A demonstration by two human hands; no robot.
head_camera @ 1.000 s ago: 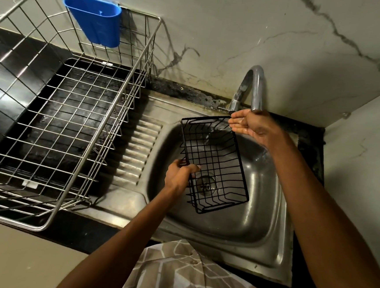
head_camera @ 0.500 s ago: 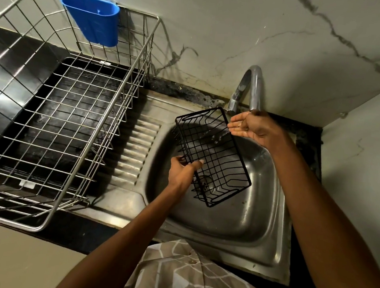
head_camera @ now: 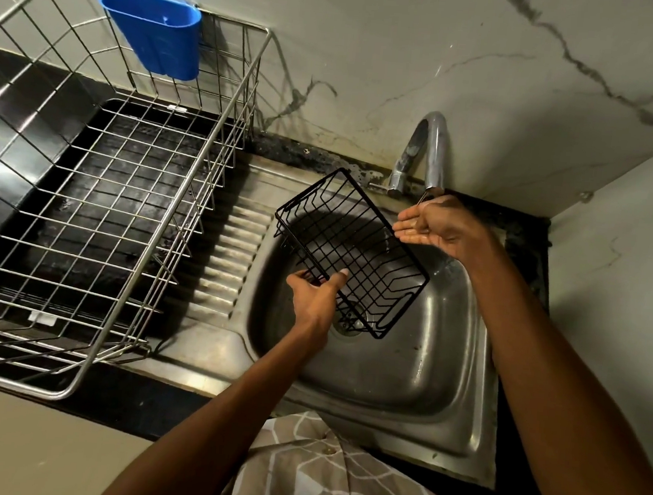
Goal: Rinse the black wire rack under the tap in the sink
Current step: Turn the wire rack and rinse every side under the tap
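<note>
Tilting over the sink (head_camera: 471,425), the black wire rack (head_camera: 350,249) is gripped at its near rim by the left hand (head_camera: 314,299); right hand (head_camera: 435,227), cupped and empty under the tap (head_camera: 431,154), is just beside the rack's far edge.

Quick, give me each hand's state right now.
Left hand: holds the black wire rack by its near edge, over the sink.
Right hand: open, palm up under the tap, holding nothing.
</note>
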